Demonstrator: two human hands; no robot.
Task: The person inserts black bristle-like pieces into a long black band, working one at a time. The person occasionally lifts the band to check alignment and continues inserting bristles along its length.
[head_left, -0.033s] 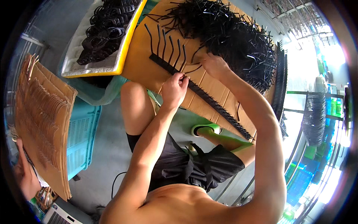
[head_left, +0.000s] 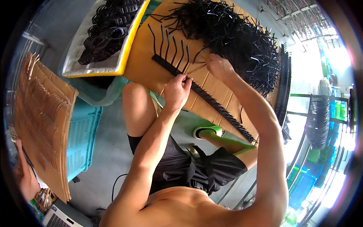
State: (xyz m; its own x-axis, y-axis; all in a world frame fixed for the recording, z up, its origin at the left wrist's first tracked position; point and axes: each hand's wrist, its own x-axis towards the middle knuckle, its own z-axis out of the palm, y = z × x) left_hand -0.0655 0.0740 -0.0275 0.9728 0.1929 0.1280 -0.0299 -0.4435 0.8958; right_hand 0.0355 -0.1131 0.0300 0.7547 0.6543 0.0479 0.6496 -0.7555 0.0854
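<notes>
A long black slotted strip lies slantwise over the near edge of a cardboard-covered table. Several thin black spectacle temples stand out from its far left part. My left hand is closed in a pinch at the strip, just right of those temples; the fingertips partly hide what is between them. My right hand is closed on one end of another spectacle temple, smeared by motion, which points toward my left fingertips. Right behind that hand spreads a big heap of loose black temples.
At the far left a white foam tray with a yellow side holds black spectacle fronts. Stacked cardboard sheets stand beside a blue crate on the left, near another person's hand. More black strips lie along the table's right edge.
My right hand has shifted very slightly to the right, and the temple in it has moved and blurred. My left hand stays at the strip.
</notes>
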